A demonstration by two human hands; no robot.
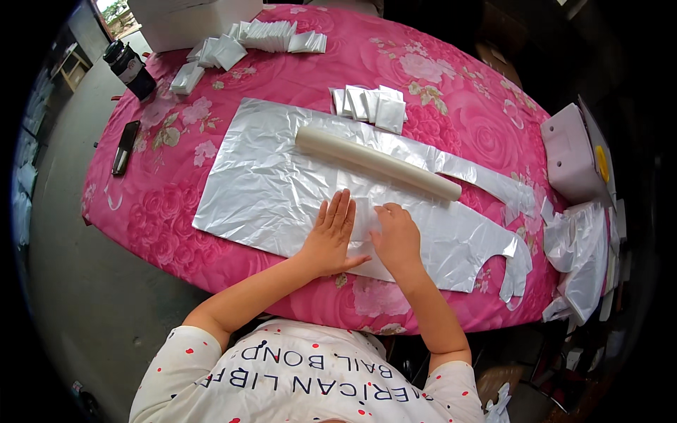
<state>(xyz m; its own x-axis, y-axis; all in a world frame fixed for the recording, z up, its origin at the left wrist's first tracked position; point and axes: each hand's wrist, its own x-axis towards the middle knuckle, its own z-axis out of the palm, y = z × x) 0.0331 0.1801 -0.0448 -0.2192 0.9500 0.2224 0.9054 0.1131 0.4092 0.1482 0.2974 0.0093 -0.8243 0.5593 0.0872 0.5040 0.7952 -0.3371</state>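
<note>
A stack of silvery-white plastic sheeting [257, 169], with curved cut-outs at its right end, lies flat on the table. Between my hands, on top of it, is a small folded plastic square [361, 215], hard to tell from the sheet below. My left hand [330, 240] lies flat with its fingers straight and thumb out, beside the square's left edge. At the right edge, my right hand [397, 238] is closed, its curled fingertips on the square. Just beyond my hands, a pale tube [377, 163] rests slantwise across the sheeting.
A pink floral cloth [166, 218] covers the table. Folded white packets [370, 106] lie beyond the tube, with more packets [268, 35] farther left near a white box [190, 21]. A dark bottle [130, 69] and a phone [125, 148] are leftward; a white case [575, 151] and loose plastic [578, 254] rightward.
</note>
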